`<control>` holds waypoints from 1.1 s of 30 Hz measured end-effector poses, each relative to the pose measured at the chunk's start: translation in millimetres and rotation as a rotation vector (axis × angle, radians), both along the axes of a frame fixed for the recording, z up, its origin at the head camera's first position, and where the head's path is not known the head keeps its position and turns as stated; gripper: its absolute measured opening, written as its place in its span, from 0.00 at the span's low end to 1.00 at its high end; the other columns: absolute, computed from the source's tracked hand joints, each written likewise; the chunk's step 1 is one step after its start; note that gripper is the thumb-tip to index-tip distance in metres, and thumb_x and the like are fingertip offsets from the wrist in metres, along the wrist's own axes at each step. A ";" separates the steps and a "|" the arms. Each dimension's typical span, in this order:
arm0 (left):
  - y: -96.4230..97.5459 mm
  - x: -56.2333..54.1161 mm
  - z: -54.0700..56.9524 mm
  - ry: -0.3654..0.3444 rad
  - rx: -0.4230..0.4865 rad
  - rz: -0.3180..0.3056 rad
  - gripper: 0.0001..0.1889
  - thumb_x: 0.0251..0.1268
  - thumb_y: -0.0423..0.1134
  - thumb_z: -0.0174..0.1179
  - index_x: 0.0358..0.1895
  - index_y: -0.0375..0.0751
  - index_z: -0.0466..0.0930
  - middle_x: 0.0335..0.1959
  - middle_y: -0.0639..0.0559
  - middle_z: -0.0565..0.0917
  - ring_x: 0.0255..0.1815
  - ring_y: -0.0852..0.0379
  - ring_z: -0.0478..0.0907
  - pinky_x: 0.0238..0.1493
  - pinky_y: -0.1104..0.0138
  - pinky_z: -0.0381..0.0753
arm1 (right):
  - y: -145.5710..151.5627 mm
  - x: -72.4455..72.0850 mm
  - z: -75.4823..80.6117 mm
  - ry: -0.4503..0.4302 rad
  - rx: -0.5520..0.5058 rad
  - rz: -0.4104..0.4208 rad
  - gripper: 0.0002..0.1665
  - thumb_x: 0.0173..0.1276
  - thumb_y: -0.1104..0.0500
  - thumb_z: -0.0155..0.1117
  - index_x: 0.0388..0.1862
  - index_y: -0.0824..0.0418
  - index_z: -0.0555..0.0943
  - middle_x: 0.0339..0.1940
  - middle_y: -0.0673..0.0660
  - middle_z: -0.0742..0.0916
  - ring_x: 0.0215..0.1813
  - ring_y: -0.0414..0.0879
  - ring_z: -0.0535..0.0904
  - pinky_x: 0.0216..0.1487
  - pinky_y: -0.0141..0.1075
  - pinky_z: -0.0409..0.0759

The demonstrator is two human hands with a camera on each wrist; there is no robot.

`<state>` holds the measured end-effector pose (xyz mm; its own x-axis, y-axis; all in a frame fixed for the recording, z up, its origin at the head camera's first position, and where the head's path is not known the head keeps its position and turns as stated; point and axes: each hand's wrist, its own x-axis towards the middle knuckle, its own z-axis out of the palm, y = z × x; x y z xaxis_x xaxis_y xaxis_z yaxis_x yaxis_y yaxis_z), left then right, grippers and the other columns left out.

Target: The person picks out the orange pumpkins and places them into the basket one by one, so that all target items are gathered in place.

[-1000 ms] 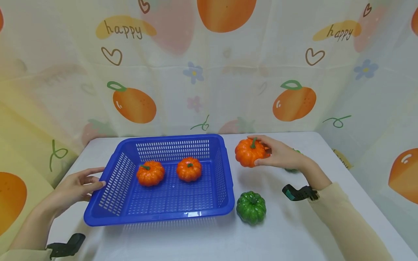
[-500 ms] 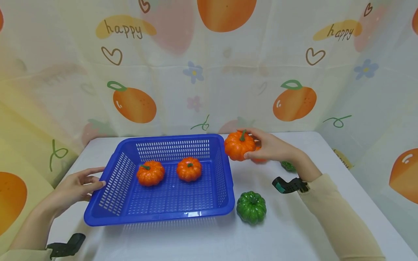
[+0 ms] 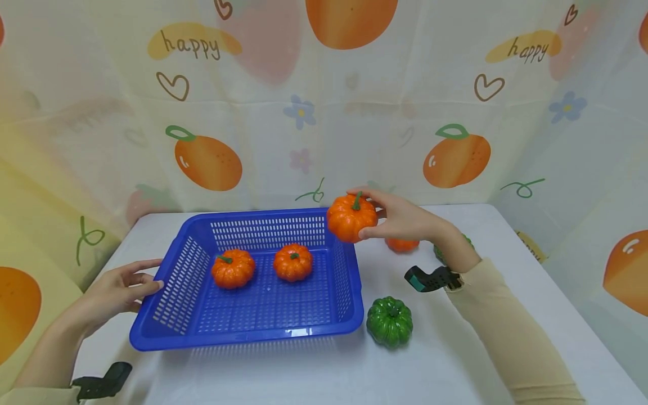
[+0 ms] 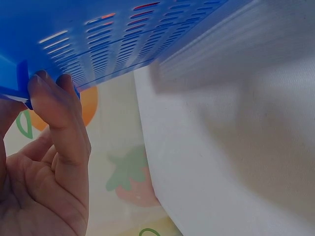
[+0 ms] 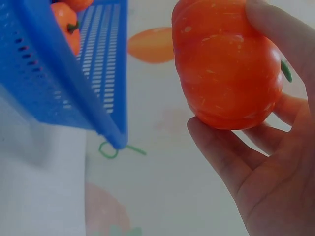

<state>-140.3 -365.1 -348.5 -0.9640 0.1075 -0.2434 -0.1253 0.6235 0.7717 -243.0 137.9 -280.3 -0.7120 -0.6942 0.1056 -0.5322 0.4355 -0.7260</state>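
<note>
My right hand (image 3: 405,216) grips an orange pumpkin (image 3: 349,219) with a green stem, held in the air over the right back corner of a blue plastic basket (image 3: 243,339). In the right wrist view the held pumpkin (image 5: 226,69) sits between thumb and fingers, apart from the basket wall. Two more orange pumpkins lie inside the basket, one at left (image 3: 233,270) and one near the middle (image 3: 293,263). My left hand (image 3: 118,289) holds the basket's left rim; the left wrist view shows its fingertips (image 4: 42,86) curled at that rim.
On the white table (image 3: 243,377), a green pumpkin (image 3: 390,322) stands just right of the basket. Behind my right hand lie another orange pumpkin (image 3: 402,245) and a green one (image 3: 439,254), both partly hidden. A printed cloth (image 3: 354,140) hangs behind the table.
My right hand has moved left and a little up with the orange pumpkin, from beside the basket to over its corner. The orange pumpkin behind it has come into sight. My left hand stays put.
</note>
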 end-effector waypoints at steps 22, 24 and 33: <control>-2.8 -1.8 -0.1 0.000 0.005 0.008 0.37 0.65 0.47 0.55 0.70 0.31 0.50 0.39 0.42 0.78 0.35 0.55 0.80 0.37 0.64 0.82 | -52.6 -3.6 3.6 -0.006 -0.035 0.131 0.42 0.58 0.55 0.68 0.69 0.54 0.59 0.60 0.52 0.73 0.57 0.45 0.72 0.55 0.38 0.75; -2.9 -1.6 -0.3 0.002 0.006 0.005 0.38 0.65 0.47 0.55 0.70 0.31 0.50 0.39 0.42 0.79 0.35 0.55 0.80 0.37 0.64 0.82 | -56.1 -3.4 3.3 -0.005 -0.033 0.134 0.42 0.57 0.53 0.68 0.68 0.53 0.60 0.59 0.52 0.73 0.56 0.45 0.72 0.55 0.37 0.76; -1.8 -0.6 -1.9 0.001 -0.006 0.004 0.37 0.65 0.46 0.55 0.70 0.30 0.49 0.40 0.43 0.79 0.35 0.56 0.80 0.36 0.64 0.82 | -74.5 -3.1 -1.3 -0.017 -0.032 0.147 0.43 0.56 0.49 0.68 0.69 0.50 0.60 0.62 0.49 0.70 0.58 0.42 0.70 0.56 0.36 0.75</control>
<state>-140.8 -366.9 -350.5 -0.9647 0.1021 -0.2429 -0.1269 0.6278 0.7679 -246.1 63.4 -281.6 -0.6049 -0.7875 0.1182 -0.5764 0.3306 -0.7473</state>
